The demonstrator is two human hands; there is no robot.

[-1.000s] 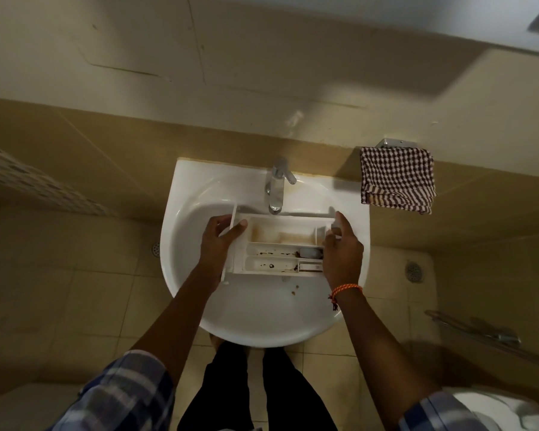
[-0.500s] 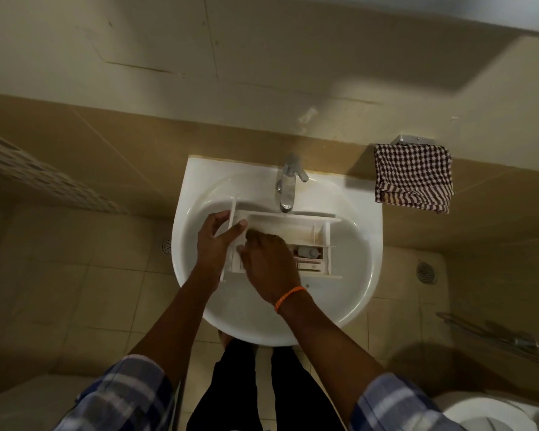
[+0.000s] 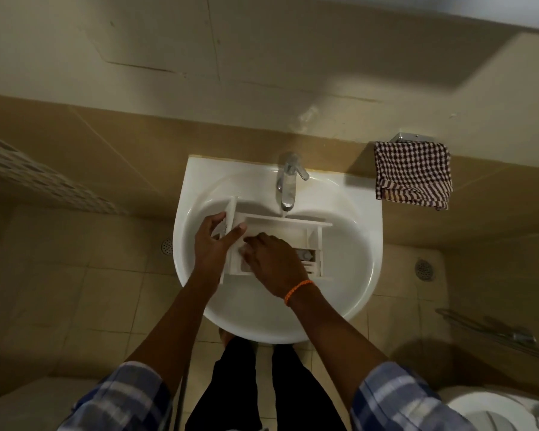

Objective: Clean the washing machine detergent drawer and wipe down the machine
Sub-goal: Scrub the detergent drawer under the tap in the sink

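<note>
A white drawer [image 3: 280,231] lies across the bowl of a white sink [image 3: 349,275], its long side running left to right, just below the spout of the tap [image 3: 288,181]. Its front panel stands at the left end, and small compartments show at the right end.

The left hand [image 3: 215,244] holds the drawer's left end: fingers curl round the far side of the front panel while the thumb lies across the panel's top edge, pointing right. The drawer stretches away to the right of this hand.

The right hand [image 3: 273,259] reaches in from the near right and rests down inside the drawer's left and middle compartments, knuckles up, fingers bent downward into the tray. Whether those fingers pinch anything cannot be told; the fingertips are hidden and slightly blurred. An orange band [image 3: 297,290] circles this wrist. The two hands lie just beside each other, the left thumb near the right fingers.

A checked cloth [image 3: 413,175] hangs on the wall to the right of the sink, well apart from the drawer. Part of a toilet [image 3: 492,409] shows at the near right corner. Plaid sleeves cover both upper arms.
</note>
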